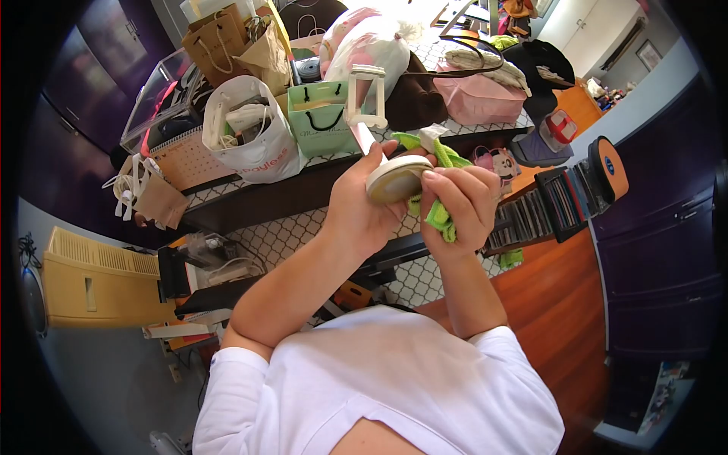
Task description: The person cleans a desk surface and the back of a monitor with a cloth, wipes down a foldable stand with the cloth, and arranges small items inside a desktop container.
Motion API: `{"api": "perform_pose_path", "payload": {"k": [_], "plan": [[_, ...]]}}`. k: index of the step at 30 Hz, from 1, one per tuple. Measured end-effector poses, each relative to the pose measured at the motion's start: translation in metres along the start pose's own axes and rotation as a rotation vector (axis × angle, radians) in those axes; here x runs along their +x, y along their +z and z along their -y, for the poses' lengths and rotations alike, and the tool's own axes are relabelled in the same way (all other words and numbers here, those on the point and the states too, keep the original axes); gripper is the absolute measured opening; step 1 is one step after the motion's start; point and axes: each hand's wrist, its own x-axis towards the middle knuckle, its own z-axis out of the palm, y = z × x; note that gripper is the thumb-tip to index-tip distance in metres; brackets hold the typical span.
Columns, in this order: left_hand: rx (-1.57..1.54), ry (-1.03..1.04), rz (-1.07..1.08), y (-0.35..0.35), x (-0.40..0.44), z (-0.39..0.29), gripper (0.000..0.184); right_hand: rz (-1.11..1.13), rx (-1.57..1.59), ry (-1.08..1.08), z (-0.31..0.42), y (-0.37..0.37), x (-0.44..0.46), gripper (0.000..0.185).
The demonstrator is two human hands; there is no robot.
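Observation:
A white stand (366, 95) with a frame-like top, a narrow stem and a round base is held up in front of my chest. My left hand (362, 203) is wrapped round its stem and base, and the underside of the base faces me. In my right hand (464, 205) is a green cloth (441, 218) with a pale tag, pinched against the right edge of the base. Part of the cloth shows behind the base.
Beyond my hands a patterned table (216, 196) bears a white bag (254, 155), a mint green bag (317, 121), a pink bag (481, 98) and brown paper bags. A rack of discs (565, 199) stands at the right, a yellowish cabinet (102, 277) at the left.

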Motion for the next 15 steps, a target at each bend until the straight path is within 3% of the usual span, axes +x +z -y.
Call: {"api": "perform_pose_path", "payload": {"k": [11, 15], "plan": [[-0.025, -0.029, 0.001, 0.000, -0.001, 0.001, 0.033, 0.004, -0.004, -0.019, 0.007, -0.003, -0.002, 0.027], [-0.007, -0.038, 0.010, -0.002, -0.001, 0.000, 0.034, -0.044, -0.003, -0.042, -0.002, 0.003, -0.007, 0.032]]}}
